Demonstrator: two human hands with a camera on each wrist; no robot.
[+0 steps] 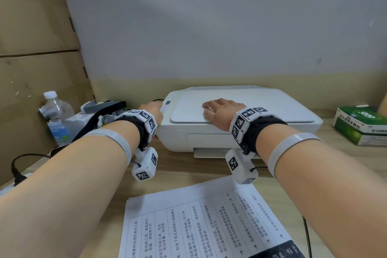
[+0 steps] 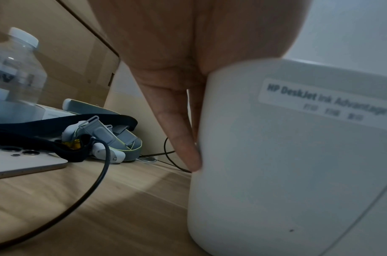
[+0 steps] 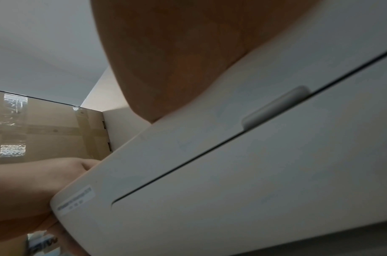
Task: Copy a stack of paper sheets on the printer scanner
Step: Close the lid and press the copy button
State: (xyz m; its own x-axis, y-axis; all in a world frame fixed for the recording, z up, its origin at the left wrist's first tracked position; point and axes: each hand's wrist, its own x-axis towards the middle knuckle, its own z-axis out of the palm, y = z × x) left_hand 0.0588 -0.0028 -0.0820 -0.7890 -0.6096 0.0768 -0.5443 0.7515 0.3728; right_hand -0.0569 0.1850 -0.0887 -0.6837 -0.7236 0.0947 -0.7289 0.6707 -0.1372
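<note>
A white printer (image 1: 240, 130) stands on the wooden table with its scanner lid (image 1: 251, 107) down. My right hand (image 1: 218, 111) lies flat on the lid's front left part, fingers spread and straight; in the right wrist view only its palm (image 3: 177, 60) shows above the printer (image 3: 232, 173). My left hand (image 1: 152, 112) is at the printer's left front corner beside the control panel. In the left wrist view its fingers (image 2: 179, 131) point straight down against the printer's side (image 2: 297, 164). Printed paper sheets (image 1: 201, 222) lie on the table in front of the printer, under my forearms.
A water bottle (image 1: 55, 115), a small box and a heap of straps (image 1: 100, 115) sit left of the printer, with a phone (image 2: 24, 161) and a black cable (image 2: 96, 181). A green box (image 1: 362, 125) is at the right. Cardboard boxes (image 1: 37, 48) wall the left side.
</note>
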